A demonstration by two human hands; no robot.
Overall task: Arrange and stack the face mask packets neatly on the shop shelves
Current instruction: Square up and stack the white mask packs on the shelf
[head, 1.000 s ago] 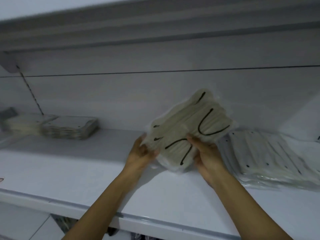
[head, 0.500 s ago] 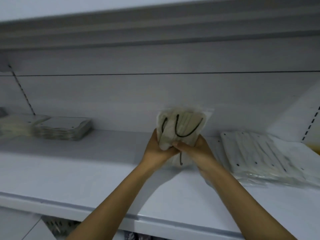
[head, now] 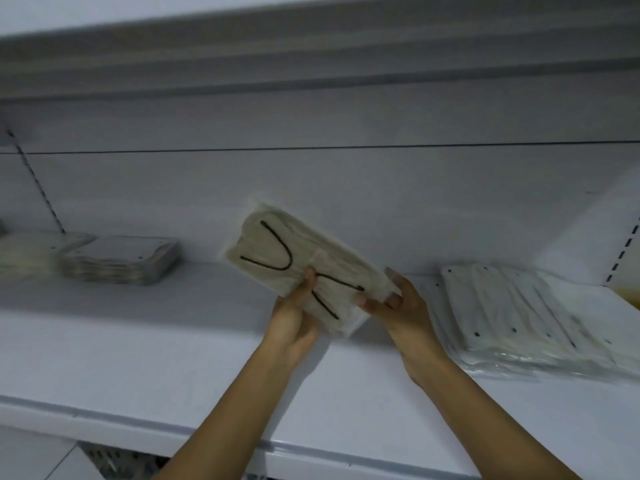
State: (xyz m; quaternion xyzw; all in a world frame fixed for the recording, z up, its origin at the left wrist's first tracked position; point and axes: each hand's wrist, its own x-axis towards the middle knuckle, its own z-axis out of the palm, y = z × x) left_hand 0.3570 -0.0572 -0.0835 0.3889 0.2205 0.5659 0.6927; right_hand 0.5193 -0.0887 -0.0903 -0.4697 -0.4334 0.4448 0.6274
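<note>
Both the left hand [head: 294, 320] and right hand [head: 398, 306] grip the tilted mask packet [head: 304, 268] above the shelf [head: 173, 358] middle, where the slick wrapper could slip and land crooked, away from the right-end stack [head: 519, 317].

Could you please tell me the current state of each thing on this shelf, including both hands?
Held mask packet: off the shelf, tilted, gripped by both hands.
Left hand: holds the packet's lower edge.
Right hand: holds the packet's right end.
Right packet pile: lying flat on the shelf, fanned, untidy.
Grey packet stack: flat, fairly even.
Shelf: bears both piles.
</note>
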